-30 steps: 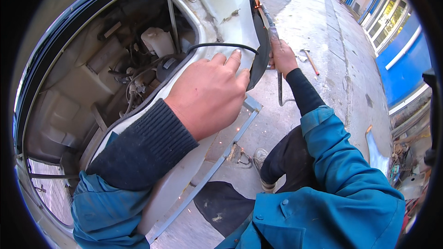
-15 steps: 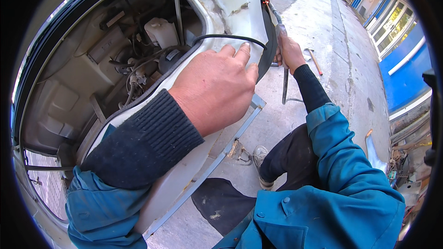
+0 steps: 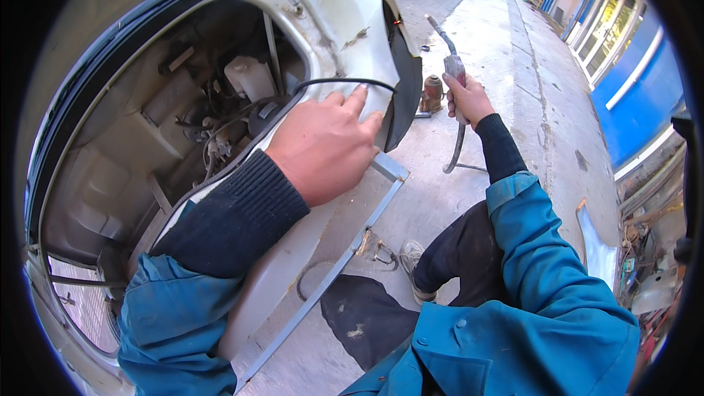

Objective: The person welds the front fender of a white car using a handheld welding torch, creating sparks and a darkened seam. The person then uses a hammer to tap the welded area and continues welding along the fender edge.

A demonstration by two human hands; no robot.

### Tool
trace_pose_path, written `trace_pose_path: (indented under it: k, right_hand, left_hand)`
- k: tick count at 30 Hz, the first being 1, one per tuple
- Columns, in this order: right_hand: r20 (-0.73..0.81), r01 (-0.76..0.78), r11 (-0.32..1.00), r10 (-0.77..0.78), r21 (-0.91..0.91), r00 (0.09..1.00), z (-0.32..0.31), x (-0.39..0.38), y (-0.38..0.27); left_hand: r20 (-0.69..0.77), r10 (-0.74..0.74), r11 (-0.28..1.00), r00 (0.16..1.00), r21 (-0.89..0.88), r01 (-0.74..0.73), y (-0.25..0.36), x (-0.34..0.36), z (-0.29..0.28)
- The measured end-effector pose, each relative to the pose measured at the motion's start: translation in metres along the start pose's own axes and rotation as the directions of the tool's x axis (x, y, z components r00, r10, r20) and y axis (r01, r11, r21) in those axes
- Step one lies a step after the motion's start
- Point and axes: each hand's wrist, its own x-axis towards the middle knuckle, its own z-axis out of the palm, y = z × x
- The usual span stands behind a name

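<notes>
My left hand (image 3: 323, 143) lies with its fingers apart on the white fender (image 3: 356, 40) of a vehicle, its fingertips close to a thin black hose (image 3: 348, 80) that crosses the fender. In my right hand (image 3: 471, 98) is a welding torch (image 3: 455, 67), gripped by its handle. The torch's neck points up and away, with a gap between its tip and the fender. Its cable (image 3: 457, 148) hangs below my fist. A small orange spot (image 3: 398, 22) glows on the fender's far edge, above a dark liner (image 3: 404, 95).
The engine bay (image 3: 147, 132) gapes at left, with a white plastic reservoir (image 3: 249, 77) inside. A rusty bottle jack (image 3: 433, 93) stands on the concrete beyond the fender. A grey metal bar (image 3: 330, 275) slants beside my knee. Scrap parts (image 3: 653, 279) lie at right.
My right hand has drawn the torch's tip away from the glowing edge, out to the right. The view has shifted, and the bottle jack now shows. My left hand stays on the fender.
</notes>
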Motion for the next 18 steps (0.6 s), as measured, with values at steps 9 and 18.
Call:
trace_pose_path:
  k: [9, 18]
  right_hand:
    - [0.067, 0.101, 0.994, -0.103, 0.030, 0.992, -0.046, -0.062, -0.038]
    - [0.130, -0.160, 0.962, 0.134, 0.221, 0.983, -0.065, -0.075, 0.029]
  left_hand:
    - [0.027, -0.028, 0.998, 0.999, -0.049, 0.029, 0.004, 0.001, -0.008]
    - [0.103, -0.063, 0.983, 0.993, -0.164, 0.079, 0.004, 0.012, -0.018]
